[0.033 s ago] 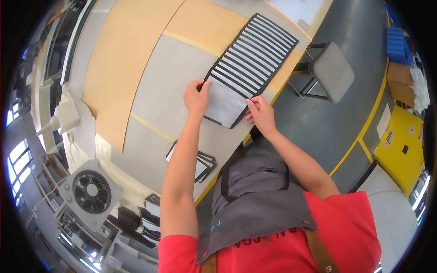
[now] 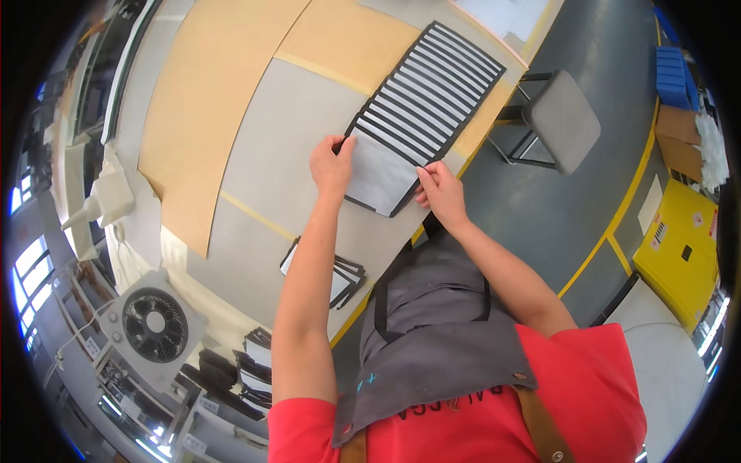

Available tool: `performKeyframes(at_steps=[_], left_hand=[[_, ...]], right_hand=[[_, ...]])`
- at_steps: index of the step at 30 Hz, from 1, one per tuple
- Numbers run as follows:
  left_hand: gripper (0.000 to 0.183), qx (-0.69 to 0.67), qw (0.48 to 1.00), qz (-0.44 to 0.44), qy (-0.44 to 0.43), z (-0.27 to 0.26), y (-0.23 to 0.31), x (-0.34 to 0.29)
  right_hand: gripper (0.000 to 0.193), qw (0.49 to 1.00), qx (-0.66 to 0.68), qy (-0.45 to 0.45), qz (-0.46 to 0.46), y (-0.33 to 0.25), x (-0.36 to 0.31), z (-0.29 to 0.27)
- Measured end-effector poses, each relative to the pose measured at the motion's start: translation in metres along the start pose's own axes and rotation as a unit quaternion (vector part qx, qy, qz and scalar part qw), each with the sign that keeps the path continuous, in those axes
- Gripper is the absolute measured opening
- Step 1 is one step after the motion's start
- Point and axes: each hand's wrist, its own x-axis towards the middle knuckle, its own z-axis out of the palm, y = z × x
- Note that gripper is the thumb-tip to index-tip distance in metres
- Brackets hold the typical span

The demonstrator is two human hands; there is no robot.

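A row of overlapping white panels with black edging point(image 2: 444, 81) runs away from me along the table, each showing as a narrow strip. The nearest white panel with black edging point(image 2: 381, 171) lies almost fully exposed at the near end of the row. My left hand point(image 2: 332, 166) pinches its far left corner between thumb and fingers. At its far right corner, my right hand point(image 2: 443, 194) grips the black edge in the same way. Partly behind my left forearm lies a small loose stack of similar panels point(image 2: 346, 282).
Tan sheets point(image 2: 208, 116) cover part of the grey table point(image 2: 282, 135). A folding chair point(image 2: 562, 119) stands right of the table. Further right are a yellow cabinet point(image 2: 679, 251), a cardboard box point(image 2: 678, 143) and a blue bin point(image 2: 675, 77). A box fan point(image 2: 154, 328) sits at lower left.
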Motion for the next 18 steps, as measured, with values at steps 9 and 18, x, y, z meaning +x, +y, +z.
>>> performKeyframes(at_steps=[9, 18], left_hand=[[0.027, 0.017, 1.000, -0.005, 0.020, 0.003, 0.010, -0.002], [0.034, -0.010, 0.988, 0.024, 0.150, -0.076, -0.029, -0.050]], right_hand=[[0.026, 0.999, 0.000, 0.027, -0.023, 0.004, 0.003, 0.003], [0.039, 0.969, -0.116, 0.144, -0.165, 0.008, -0.006, 0.007]])
